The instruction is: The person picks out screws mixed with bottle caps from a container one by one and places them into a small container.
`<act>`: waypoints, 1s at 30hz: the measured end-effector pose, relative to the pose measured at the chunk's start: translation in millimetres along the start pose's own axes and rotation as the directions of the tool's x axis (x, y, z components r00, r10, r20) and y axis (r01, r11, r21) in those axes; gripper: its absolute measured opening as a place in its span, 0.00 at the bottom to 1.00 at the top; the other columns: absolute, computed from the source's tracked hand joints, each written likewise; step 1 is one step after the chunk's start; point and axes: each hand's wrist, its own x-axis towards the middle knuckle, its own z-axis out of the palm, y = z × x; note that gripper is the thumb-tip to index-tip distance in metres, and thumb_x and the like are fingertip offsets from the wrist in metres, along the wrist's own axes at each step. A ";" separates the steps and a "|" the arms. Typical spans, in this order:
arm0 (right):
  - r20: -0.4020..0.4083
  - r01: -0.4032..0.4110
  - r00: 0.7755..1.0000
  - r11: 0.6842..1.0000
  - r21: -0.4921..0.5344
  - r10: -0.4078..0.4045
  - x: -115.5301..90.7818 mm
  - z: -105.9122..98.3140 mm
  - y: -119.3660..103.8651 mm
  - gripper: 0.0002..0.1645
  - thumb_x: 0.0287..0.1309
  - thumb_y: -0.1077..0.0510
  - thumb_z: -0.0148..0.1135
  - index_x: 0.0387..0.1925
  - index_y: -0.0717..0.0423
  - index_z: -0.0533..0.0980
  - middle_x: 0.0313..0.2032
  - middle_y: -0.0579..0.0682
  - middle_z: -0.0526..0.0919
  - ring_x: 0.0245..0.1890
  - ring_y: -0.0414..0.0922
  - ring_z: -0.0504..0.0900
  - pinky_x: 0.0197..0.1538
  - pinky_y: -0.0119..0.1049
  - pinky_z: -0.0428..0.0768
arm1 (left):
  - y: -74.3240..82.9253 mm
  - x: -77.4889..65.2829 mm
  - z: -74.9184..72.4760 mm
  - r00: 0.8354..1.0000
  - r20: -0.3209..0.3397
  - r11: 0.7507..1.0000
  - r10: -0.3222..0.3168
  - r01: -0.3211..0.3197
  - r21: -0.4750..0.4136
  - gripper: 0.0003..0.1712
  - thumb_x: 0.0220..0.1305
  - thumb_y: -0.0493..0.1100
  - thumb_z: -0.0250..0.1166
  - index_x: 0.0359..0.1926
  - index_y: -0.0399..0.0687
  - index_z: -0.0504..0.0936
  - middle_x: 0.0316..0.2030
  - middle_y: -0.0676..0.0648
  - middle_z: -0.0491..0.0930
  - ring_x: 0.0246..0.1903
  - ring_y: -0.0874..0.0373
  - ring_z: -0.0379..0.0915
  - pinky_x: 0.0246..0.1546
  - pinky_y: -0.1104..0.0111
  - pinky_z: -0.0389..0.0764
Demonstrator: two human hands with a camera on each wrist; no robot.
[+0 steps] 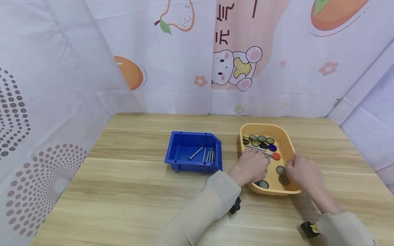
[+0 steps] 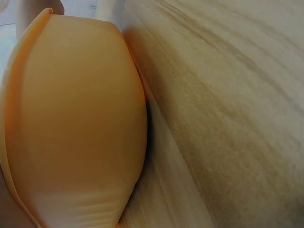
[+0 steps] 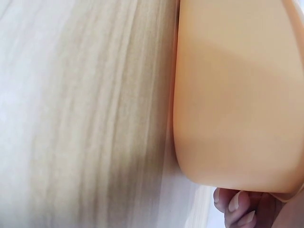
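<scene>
My left hand [image 1: 253,165] is over the left side of a yellow-orange plastic tray [image 1: 284,136], fingers curled, gripping several metal bolts [image 1: 257,149] that stick out past its fingers. Bottle caps lie in the tray: gold and silver ones [image 1: 262,139] at the back, a blue cap [image 1: 272,147], a red cap [image 1: 276,156], and grey caps [image 1: 281,170] near the front. On the tray's right side, my right hand [image 1: 306,171] grips the rim. Its curled fingers [image 3: 237,202] show against the tray's outer wall in the right wrist view. The left wrist view shows mostly the tray's outside.
Left of the tray stands a blue plastic bin [image 1: 187,166] with several metal bolts [image 1: 196,153] inside. Both rest on a wood-grain table [image 1: 123,191]. A printed curtain [image 1: 172,68] hangs behind the table's back edge and along both sides.
</scene>
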 end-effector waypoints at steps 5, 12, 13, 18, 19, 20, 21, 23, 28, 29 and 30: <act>0.006 -0.004 1.000 1.000 -0.003 0.004 0.0 -0.8 0.0 0.17 0.67 0.53 0.40 0.33 0.64 0.67 0.19 0.56 0.71 0.18 0.48 0.70 0.17 0.40 0.64 | 1.2 0.6 -0.1 1.000 0.007 1.000 -0.002 0.002 0.011 0.16 0.72 0.62 0.50 0.55 0.74 0.78 0.57 0.59 0.76 0.55 0.63 0.72 0.54 0.67 0.72; 0.011 -0.002 1.000 1.000 -0.010 0.002 -0.1 -2.4 0.7 0.17 0.67 0.53 0.40 0.33 0.63 0.66 0.19 0.56 0.71 0.19 0.49 0.70 0.18 0.40 0.63 | 2.3 1.2 0.8 0.999 -0.034 0.999 0.017 -0.019 -0.044 0.14 0.75 0.57 0.49 0.41 0.72 0.82 0.43 0.61 0.83 0.44 0.64 0.77 0.43 0.68 0.74; 0.009 0.000 1.000 1.000 -0.010 0.001 -0.2 -2.2 0.4 0.17 0.67 0.53 0.40 0.32 0.63 0.66 0.19 0.56 0.71 0.19 0.49 0.70 0.18 0.40 0.63 | 2.5 1.2 1.0 0.999 -0.038 0.998 0.017 -0.020 -0.056 0.16 0.75 0.57 0.48 0.41 0.73 0.83 0.40 0.61 0.83 0.43 0.65 0.78 0.42 0.68 0.74; 0.002 0.006 1.000 1.000 -0.011 -0.006 -0.1 -2.0 -0.4 0.17 0.67 0.53 0.40 0.31 0.62 0.66 0.19 0.56 0.72 0.19 0.49 0.70 0.18 0.40 0.63 | 3.5 2.0 0.6 1.000 -0.021 0.997 0.012 -0.014 -0.078 0.14 0.75 0.58 0.47 0.42 0.75 0.81 0.37 0.63 0.83 0.41 0.66 0.79 0.39 0.67 0.73; 0.000 0.006 1.000 1.000 -0.012 -0.006 -0.2 -1.7 -0.6 0.17 0.67 0.53 0.40 0.31 0.62 0.66 0.19 0.56 0.72 0.19 0.49 0.70 0.18 0.40 0.63 | 4.0 2.4 0.5 1.000 -0.012 0.997 0.010 -0.010 -0.075 0.10 0.74 0.58 0.50 0.43 0.75 0.79 0.37 0.63 0.82 0.41 0.66 0.79 0.39 0.67 0.74; 0.000 0.006 1.000 1.000 -0.012 -0.006 -0.2 -1.7 -0.6 0.17 0.67 0.53 0.40 0.31 0.63 0.66 0.19 0.56 0.72 0.19 0.49 0.70 0.18 0.40 0.63 | 4.4 2.7 0.2 1.000 0.002 0.997 0.004 -0.004 -0.076 0.07 0.72 0.57 0.53 0.45 0.75 0.77 0.38 0.64 0.82 0.41 0.66 0.79 0.40 0.67 0.75; 0.000 0.006 1.000 1.000 -0.012 -0.006 -0.2 -1.5 -0.9 0.17 0.67 0.53 0.40 0.31 0.63 0.66 0.19 0.56 0.72 0.19 0.49 0.70 0.18 0.40 0.63 | 4.9 3.0 -0.3 1.000 0.015 0.997 -0.002 0.003 -0.073 0.06 0.71 0.56 0.56 0.46 0.74 0.76 0.39 0.64 0.82 0.41 0.66 0.78 0.40 0.67 0.75; 0.003 0.003 1.000 1.000 -0.012 -0.003 -0.4 -1.2 -1.4 0.17 0.67 0.53 0.40 0.31 0.62 0.67 0.19 0.56 0.72 0.19 0.49 0.70 0.18 0.40 0.64 | 5.2 3.3 -0.9 0.999 0.038 0.998 -0.010 0.012 -0.057 0.08 0.68 0.54 0.61 0.46 0.72 0.74 0.39 0.63 0.81 0.39 0.66 0.77 0.40 0.67 0.76; 0.017 -0.003 1.000 1.000 -0.011 0.003 0.1 -2.2 -1.5 0.17 0.67 0.53 0.40 0.31 0.62 0.66 0.19 0.55 0.71 0.19 0.48 0.70 0.18 0.40 0.64 | 4.1 2.2 -1.8 0.999 0.040 0.998 -0.016 0.018 -0.052 0.02 0.64 0.49 0.64 0.34 0.66 0.80 0.31 0.62 0.79 0.32 0.65 0.70 0.38 0.66 0.73; 0.019 -0.004 1.000 1.000 -0.010 0.004 0.2 -2.4 -1.4 0.17 0.67 0.52 0.40 0.31 0.62 0.66 0.19 0.55 0.71 0.19 0.48 0.70 0.18 0.40 0.64 | 4.0 1.8 -2.0 0.999 0.036 0.998 -0.015 0.017 -0.055 0.03 0.64 0.49 0.65 0.33 0.65 0.80 0.30 0.62 0.78 0.31 0.65 0.70 0.38 0.66 0.73; 0.020 -0.004 1.000 1.000 -0.011 0.004 0.2 -2.6 -1.5 0.17 0.67 0.52 0.40 0.31 0.62 0.66 0.19 0.55 0.72 0.19 0.48 0.70 0.18 0.40 0.64 | 4.1 1.5 -2.0 1.000 0.027 0.998 -0.015 0.016 -0.059 0.04 0.64 0.48 0.65 0.31 0.66 0.80 0.29 0.62 0.79 0.31 0.65 0.70 0.38 0.66 0.73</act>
